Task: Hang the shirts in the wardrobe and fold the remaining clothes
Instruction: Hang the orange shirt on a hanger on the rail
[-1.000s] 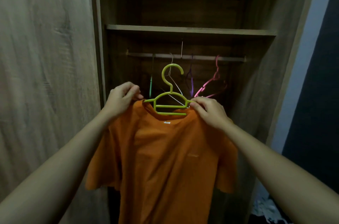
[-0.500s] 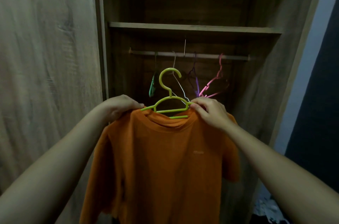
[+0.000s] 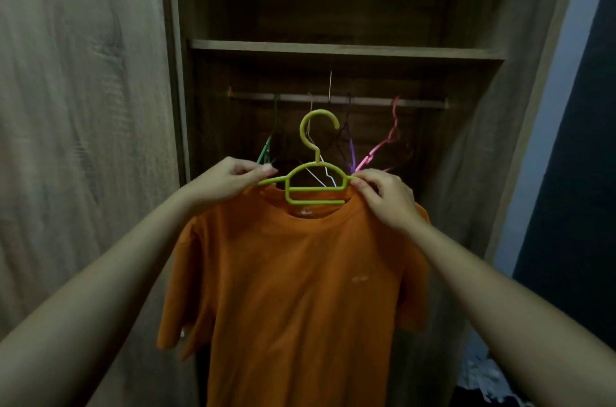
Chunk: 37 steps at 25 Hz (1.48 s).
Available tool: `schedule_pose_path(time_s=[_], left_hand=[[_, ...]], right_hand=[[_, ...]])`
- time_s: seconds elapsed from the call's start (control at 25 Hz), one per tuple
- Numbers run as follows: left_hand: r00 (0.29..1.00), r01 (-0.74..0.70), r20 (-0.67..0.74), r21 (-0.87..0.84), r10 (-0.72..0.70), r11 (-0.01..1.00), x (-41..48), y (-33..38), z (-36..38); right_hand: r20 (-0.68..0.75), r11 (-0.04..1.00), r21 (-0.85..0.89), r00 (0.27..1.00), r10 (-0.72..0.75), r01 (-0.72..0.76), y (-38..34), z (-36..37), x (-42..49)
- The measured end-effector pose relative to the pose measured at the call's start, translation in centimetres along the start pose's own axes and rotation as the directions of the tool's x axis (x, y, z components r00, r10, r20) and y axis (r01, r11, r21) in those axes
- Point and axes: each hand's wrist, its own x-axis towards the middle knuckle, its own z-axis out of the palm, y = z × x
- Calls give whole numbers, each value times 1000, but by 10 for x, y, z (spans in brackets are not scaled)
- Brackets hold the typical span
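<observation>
Centre frame: my left hand [image 3: 230,181] and right hand [image 3: 386,196] pinch the green hanger [image 3: 315,186] through the orange shirt [image 3: 300,290]; lift level, hook over the rail [image 3: 416,103], avoid hung hangers.

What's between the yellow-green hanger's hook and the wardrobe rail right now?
In the head view, the yellow-green hanger hook sits below the rail, not yet on it. Only a thin pale wire hanger hangs in that gap; the rest is bare.
</observation>
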Motion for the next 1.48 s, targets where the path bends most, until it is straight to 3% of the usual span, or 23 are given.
schedule_pose_path(time_s=[0.08,0.2,0.4,0.6,0.72,0.88,1.0,1.08,1.24,1.32,1.4,1.44,1.48], left_hand=[[999,-38,42,130,33,991,2,-1,-6],[991,-88,-75,278,113,957,9,-7,-16],[984,-109,-123,165,130,980,6,-22,-20],[964,-126,-227,70,139,990,-3,-29,-25],[955,-146,-246,88,163,985,-2,-25,-22],[985,-110,-103,215,135,970,-1,-22,-34],[993,120,-24,186,-117,975,-11,-41,-53],[960,276,30,101,-280,956,-23,-66,-53],[874,423,168,202,-457,883,-35,-89,-54],[854,442,273,70,-444,894,-38,-82,-68],[902,369,320,-217,-291,904,-39,-68,-79],[922,311,308,-235,-232,921,-40,-58,-81],[932,247,305,-141,-196,959,-41,-47,-77]], right_hand=[[10,999,21,1000,27,-28,-1,-5,6],[28,997,58,999,43,-45,-7,-10,15],[89,994,107,996,4,-14,-5,-17,24],[305,999,-50,952,10,5,10,-34,28],[287,1000,4,958,-19,19,8,-29,26],[134,999,-16,990,37,-35,4,-24,29],[86,996,-35,993,84,-81,6,-32,30],[66,996,-35,994,90,-88,7,-37,30],[123,997,-35,990,73,-69,6,-32,30],[170,999,-20,984,47,-44,5,-24,32],[217,1000,1,976,-10,10,0,-13,33],[233,998,32,971,-51,45,-5,-3,35],[243,995,67,966,-88,74,-11,5,36]])
